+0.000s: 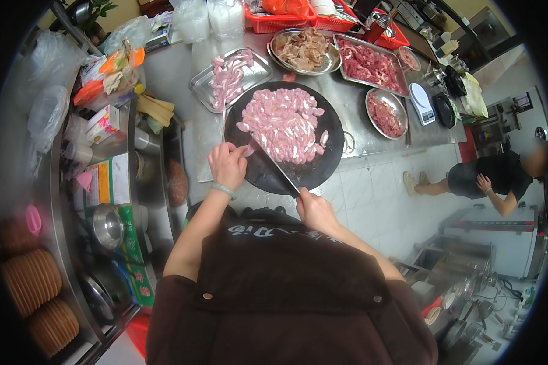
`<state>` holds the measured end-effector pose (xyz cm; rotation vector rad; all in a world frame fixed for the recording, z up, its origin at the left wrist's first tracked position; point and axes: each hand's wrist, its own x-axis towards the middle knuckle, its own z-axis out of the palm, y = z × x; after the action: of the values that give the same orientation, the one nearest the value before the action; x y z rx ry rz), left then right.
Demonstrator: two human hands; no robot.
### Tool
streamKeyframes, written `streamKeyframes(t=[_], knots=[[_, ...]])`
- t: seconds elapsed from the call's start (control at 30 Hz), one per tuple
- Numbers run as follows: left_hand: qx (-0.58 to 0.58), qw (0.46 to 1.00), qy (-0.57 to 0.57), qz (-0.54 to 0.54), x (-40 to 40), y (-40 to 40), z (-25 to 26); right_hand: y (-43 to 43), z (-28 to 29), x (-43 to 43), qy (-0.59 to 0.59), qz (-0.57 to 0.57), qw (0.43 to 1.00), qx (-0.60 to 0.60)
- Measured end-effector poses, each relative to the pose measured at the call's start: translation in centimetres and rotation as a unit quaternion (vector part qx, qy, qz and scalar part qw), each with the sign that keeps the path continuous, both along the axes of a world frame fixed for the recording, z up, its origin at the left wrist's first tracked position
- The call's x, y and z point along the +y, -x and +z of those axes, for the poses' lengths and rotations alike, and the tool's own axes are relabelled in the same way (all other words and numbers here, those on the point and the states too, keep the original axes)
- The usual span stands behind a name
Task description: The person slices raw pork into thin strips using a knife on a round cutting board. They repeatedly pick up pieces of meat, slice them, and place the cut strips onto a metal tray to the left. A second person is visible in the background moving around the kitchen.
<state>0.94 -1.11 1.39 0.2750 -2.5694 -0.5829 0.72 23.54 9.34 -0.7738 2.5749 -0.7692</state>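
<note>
My right hand (pixel 316 209) grips the handle of a knife (pixel 275 166), its blade slanting up and left over a round black cutting board (pixel 331 121). At the board's left edge my left hand (pixel 228 165), with a pale bangle on the wrist, pinches a strip of pale pink meat (pixel 251 148) beside the blade tip. A broad pile of cut pale pink meat (pixel 283 116) covers much of the board; a few pieces lie apart at its right. Behind the board, a rectangular metal tray (pixel 261 68) holds long pale pink meat strips (pixel 228 77).
Beyond the board stand a metal bowl of brownish slices (pixel 308 48) and a tray of red meat (pixel 370 64). At right are an oval dish of meat (pixel 386 114) and a kitchen scale (pixel 421 102). Shelving (pixel 130 182) lines the left; another person (pixel 488 175) stands at right.
</note>
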Motion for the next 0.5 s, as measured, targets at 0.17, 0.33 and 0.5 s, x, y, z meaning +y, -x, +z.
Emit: streamKeyframes(t=[0.17, 0.33, 0.5], knots=[[0.017, 0.999, -0.014, 0.039, 0.1, -0.9, 0.1, 0.0, 0.5, -0.4, -0.046, 0.005, 0.999, -0.016], [0.029, 0.997, -0.056, 0.044, 0.2, -1.1, -0.6, -0.2, -0.1, 0.1, -0.058, 0.038, 0.997, 0.024], [0.045, 0.996, -0.072, 0.015, 0.0, -1.6, -0.9, -1.0, 0.5, -1.0, -0.031, 0.026, 0.999, 0.008]])
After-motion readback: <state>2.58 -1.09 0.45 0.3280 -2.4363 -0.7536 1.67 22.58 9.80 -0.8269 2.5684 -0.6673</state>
